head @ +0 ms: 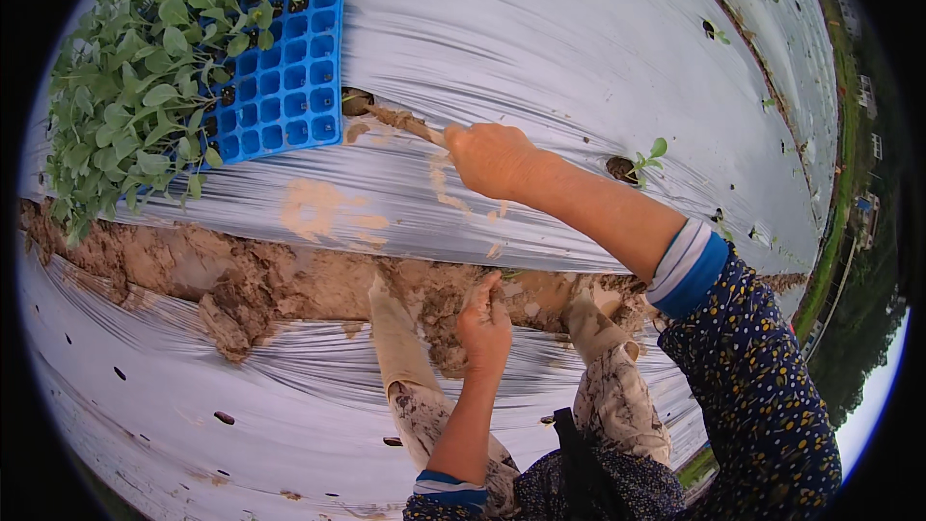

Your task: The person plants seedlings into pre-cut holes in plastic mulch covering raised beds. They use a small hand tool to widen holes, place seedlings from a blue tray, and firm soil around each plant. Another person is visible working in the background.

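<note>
My right hand point(492, 159) is closed around a muddy stick-like tool point(406, 121). The tool's far end reaches a planting hole point(357, 101) in the silvery plastic mulch film point(521, 36); soil hides its tip. Right beside that hole lies the corner of a blue plug tray point(295, 104), partly full of leafy green seedlings point(137, 87). Above the muddy furrow point(304, 282) is my left hand point(485, 325), its fingers drawn together. A thin bit of green shows by its fingertips, but whether the hand grips it is unclear.
A young plant point(649, 159) grows from another hole point(621, 168) near my right forearm. My legs, in muddy tan boots point(401, 340), stand in the wet furrow. Below it lies a second film-covered bed point(166, 391) with several holes. Further planted rows run off at the right.
</note>
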